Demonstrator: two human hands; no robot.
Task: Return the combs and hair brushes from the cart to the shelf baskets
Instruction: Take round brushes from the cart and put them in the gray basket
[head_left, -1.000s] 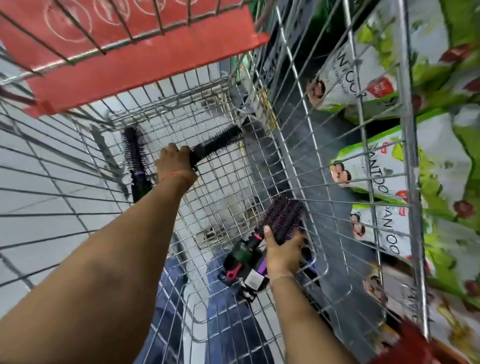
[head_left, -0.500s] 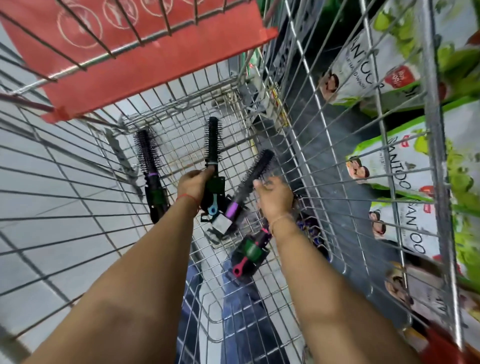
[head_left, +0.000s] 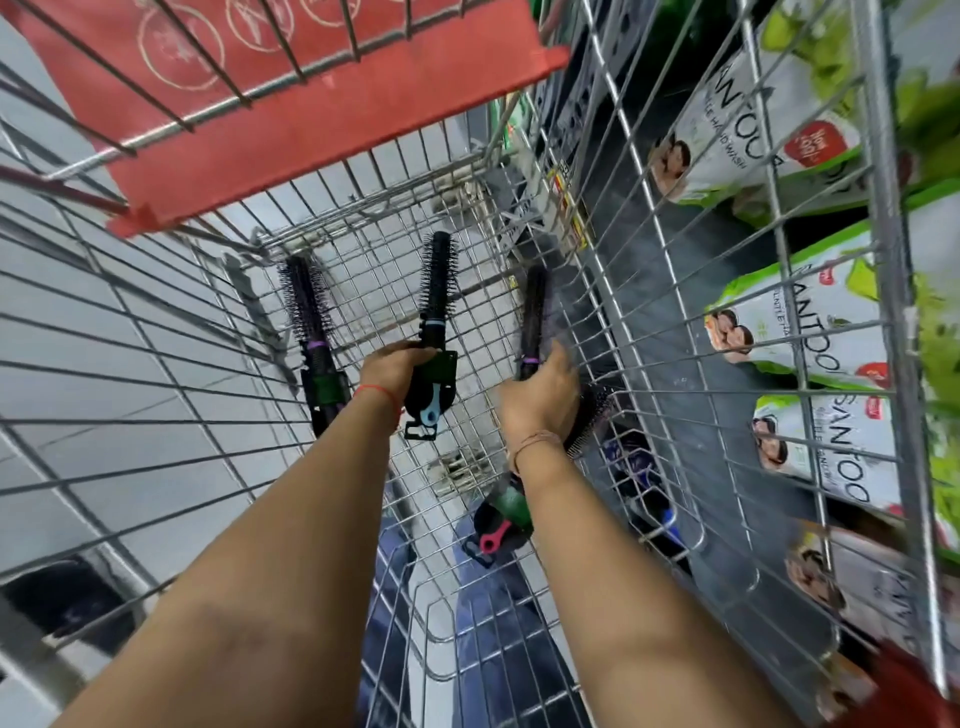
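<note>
Both my arms reach down into a wire shopping cart (head_left: 613, 291). My left hand (head_left: 392, 366) is closed on the handle of a black round brush with a blue hang loop (head_left: 439, 291), bristle end pointing away from me. My right hand (head_left: 540, 397) grips a second round brush with a purple ring (head_left: 534, 312) and presses against a dark bristled brush (head_left: 589, 418) under the palm. Another purple-banded round brush (head_left: 311, 322) leans against the cart's left wall. A brush with a green card and pink loop (head_left: 501, 519) lies on the cart floor below my right wrist.
The red child-seat flap (head_left: 291, 119) hangs over the cart's far end. Green and white handwash refill pouches (head_left: 810, 332) fill the shelf to the right, beyond the cart's wire side. Dark blue packaged items (head_left: 634, 467) lie in the cart's right corner. Grey floor tiles show to the left.
My left hand carried its brush from the far left toward the cart's middle and turned it upright. My right hand left the purple paddle brush and took hold of a round brush.
</note>
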